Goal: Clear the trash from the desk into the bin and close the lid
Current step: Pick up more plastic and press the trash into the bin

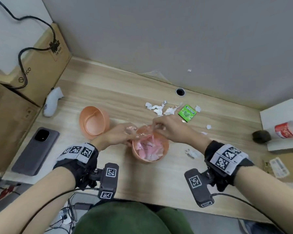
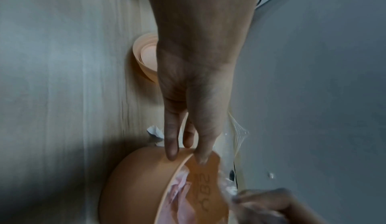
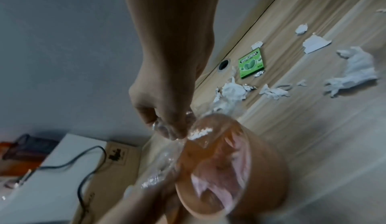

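A small orange bin (image 1: 164, 149) stands on the wooden desk (image 1: 142, 179), with pink wrappers inside. Its orange lid (image 1: 94, 122) lies upturned to the left. A sheet of clear plastic film (image 1: 142, 132) is stretched over the bin's far rim. My left hand (image 1: 132, 134) pinches the film against the rim (image 2: 173, 176), thumb inside and fingers outside. My right hand (image 1: 156, 127) pinches the film's other end (image 3: 200, 131) above the bin (image 3: 267, 169). White paper scraps (image 1: 159, 109) and a green gum box (image 1: 187, 113) lie behind the bin.
A phone (image 1: 35, 151) lies at the left, and a white controller (image 1: 52, 103) beside cardboard boxes (image 1: 32, 70). At the right are a white box (image 1: 277, 115), a lying bottle (image 1: 287, 129) and a dark round object (image 1: 260, 136). More scraps (image 1: 191, 152) lie right of the bin.
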Motion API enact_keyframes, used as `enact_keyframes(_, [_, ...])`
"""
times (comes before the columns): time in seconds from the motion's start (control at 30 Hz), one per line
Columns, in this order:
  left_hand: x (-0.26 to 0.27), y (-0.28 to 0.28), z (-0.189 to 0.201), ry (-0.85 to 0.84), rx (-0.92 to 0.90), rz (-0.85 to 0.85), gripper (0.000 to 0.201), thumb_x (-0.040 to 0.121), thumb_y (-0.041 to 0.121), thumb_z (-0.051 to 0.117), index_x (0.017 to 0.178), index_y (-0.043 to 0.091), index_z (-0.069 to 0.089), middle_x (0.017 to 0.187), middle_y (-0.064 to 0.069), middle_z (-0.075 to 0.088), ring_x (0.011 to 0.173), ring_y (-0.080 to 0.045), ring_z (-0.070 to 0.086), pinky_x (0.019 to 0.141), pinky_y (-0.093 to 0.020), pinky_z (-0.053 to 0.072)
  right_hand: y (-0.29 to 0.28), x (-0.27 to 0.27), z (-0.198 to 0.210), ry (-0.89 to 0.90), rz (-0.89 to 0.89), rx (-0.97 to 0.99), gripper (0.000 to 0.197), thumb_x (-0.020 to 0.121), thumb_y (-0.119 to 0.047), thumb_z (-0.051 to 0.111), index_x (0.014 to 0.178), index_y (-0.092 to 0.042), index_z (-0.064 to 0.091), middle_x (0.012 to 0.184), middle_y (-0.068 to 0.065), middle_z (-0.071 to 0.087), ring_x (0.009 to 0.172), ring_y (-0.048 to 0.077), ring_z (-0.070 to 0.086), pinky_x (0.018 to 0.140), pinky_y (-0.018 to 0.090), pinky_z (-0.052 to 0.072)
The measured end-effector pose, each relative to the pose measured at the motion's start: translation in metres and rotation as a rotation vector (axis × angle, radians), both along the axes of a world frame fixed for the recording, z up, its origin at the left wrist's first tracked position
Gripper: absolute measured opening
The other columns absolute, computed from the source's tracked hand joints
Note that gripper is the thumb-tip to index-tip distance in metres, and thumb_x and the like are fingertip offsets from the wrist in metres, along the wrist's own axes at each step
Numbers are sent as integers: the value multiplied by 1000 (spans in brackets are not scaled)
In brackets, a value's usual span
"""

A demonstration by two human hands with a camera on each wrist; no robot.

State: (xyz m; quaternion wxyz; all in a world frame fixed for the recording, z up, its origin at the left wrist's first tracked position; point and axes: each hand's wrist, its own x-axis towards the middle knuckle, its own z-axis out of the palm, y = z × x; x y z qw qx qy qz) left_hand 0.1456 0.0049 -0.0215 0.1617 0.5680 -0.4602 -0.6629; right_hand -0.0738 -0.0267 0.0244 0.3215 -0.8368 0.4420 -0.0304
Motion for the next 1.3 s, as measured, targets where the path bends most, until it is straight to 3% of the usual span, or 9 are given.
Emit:
enact_keyframes(0.1, [-5, -1, -2, 30, -14, -24, 25, 88, 3, 64, 112, 11, 60, 99, -7, 64, 73, -11, 67, 68, -22, 59, 16, 5, -20, 133, 117, -2, 28, 71, 2, 53, 91, -12, 67, 87, 8, 67, 82, 23, 60, 65, 29, 41])
enact_keyframes(0.23, [-8, -1, -2, -23, 5, -17, 32, 89, 13, 67, 119, 10, 58, 98, -11, 56, 77, -17, 65, 70, -23, 60, 31, 15, -47, 211, 127, 124, 40, 75, -11, 55, 99, -42, 59, 93, -7, 70, 82, 7, 65, 74, 25, 52])
enact_keyframes(0.47, [-5, 5, -3, 6, 23, -3, 38, 83, 13, 73, 117, 7, 57, 91, -7, 57, 74, -14, 66, 78, -30, 61, 18, 39, -76, 419, -53, 197, 28, 87, -16, 53, 111, -1, 53, 109, 17, 66, 97, 32, 64, 70, 34, 45])
enact_keyframes(0.63, [-1, 4, -3, 1, 22, 30, 38, 84, 10, 71, 118, 6, 56, 91, -7, 59, 77, -15, 67, 77, -29, 61, 12, 40, -48, 402, 86, 535, 48, 94, -28, 39, 138, -9, 33, 141, 11, 40, 131, 29, 37, 110, 42, 28])
enact_keyframes(0.7, [-1, 3, -1, -8, 15, 16, 37, 84, 10, 71, 117, 8, 57, 94, -9, 59, 81, -17, 67, 76, -28, 61, 7, 26, -31, 345, 86, 534, 47, 95, -23, 39, 141, -17, 31, 148, 8, 35, 135, 26, 34, 111, 38, 29])
enact_keyframes(0.9, [-13, 7, 1, -15, 11, -8, 35, 86, 10, 68, 119, 7, 56, 99, -12, 56, 78, -19, 67, 63, -18, 57, 19, -16, -1, 103, 147, 289, 38, 90, -4, 45, 125, -15, 54, 129, 7, 56, 114, 13, 50, 97, 21, 37])
enact_keyframes(1.0, [-9, 6, 1, -16, 13, -2, 33, 87, 13, 68, 118, 9, 56, 100, -13, 58, 79, -19, 68, 61, -16, 55, 18, -22, 1, 70, 102, 230, 32, 89, -16, 49, 120, -22, 56, 124, 5, 57, 115, 20, 52, 101, 38, 41])
enact_keyframes(1.2, [7, 16, -9, -36, 47, 37, 32, 88, 15, 68, 117, 10, 57, 100, -14, 61, 95, -31, 70, 80, -30, 61, 28, -32, -19, 62, -99, 194, 43, 87, -43, 54, 126, -31, 41, 134, 0, 40, 122, 14, 43, 107, 36, 37])
enact_keyframes(1.3, [11, 18, -9, -40, 48, 37, 29, 88, 17, 68, 115, 12, 58, 101, -14, 61, 91, -26, 70, 73, -24, 60, 32, -45, -19, -4, -177, 419, 45, 87, -5, 45, 124, -29, 36, 126, 1, 42, 104, 10, 53, 88, 28, 49])
